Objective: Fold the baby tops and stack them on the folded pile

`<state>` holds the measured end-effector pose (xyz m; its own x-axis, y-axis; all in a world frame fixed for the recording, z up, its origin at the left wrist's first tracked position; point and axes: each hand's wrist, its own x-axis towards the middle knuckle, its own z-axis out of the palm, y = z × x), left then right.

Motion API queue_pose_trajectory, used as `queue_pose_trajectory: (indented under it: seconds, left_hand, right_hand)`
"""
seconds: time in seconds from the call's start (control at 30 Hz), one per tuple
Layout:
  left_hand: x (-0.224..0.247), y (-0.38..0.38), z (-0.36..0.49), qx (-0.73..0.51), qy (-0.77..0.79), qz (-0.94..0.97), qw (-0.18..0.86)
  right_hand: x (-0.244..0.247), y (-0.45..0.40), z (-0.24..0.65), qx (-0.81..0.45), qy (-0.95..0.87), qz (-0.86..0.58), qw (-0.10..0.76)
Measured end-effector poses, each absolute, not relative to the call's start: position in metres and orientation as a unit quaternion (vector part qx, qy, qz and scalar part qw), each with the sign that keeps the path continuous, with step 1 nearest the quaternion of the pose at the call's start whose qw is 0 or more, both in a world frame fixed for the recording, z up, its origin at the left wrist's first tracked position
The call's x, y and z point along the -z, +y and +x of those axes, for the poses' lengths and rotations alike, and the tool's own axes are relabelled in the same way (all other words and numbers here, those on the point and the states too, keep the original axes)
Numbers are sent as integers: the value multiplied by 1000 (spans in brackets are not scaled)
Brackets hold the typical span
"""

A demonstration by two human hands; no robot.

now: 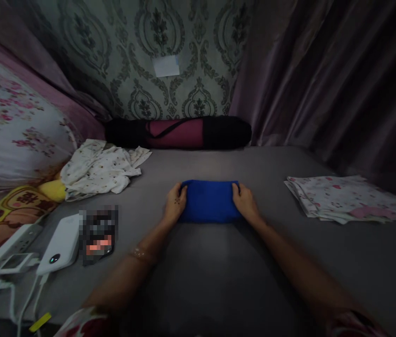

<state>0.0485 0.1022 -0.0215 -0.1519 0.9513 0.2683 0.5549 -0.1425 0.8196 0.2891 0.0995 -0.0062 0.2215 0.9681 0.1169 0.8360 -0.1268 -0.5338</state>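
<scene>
A blue folded cloth [212,201] is held between my two hands over the grey sheet [215,164], its shape a neat rectangle. My left hand [176,202] grips its left edge, thumb on the near face and fingers curled behind. At the opposite edge, my right hand [245,200] pinches the upper right corner in the same way. The fingers behind the cloth are mostly hidden. Whether its lower edge touches the sheet I cannot tell.
Left lie a crumpled white patterned cloth [101,171], a white power bank [60,245], a blurred-out phone-like item [98,236] and a power strip [18,245] with cables. A folded floral cloth [345,199] rests right. A black and maroon bag [176,133] lies along the wall.
</scene>
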Motion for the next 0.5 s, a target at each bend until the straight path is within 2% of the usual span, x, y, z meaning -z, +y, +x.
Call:
queue_pose_trajectory:
  seconds: [0.3, 0.5]
  left_hand:
    - [37, 125, 52, -277, 705, 642, 122]
    - [34, 123, 56, -235, 732, 632, 98]
  right_hand:
    - [7, 118, 285, -91, -614, -771, 139]
    - [7, 117, 282, -81, -603, -785, 116]
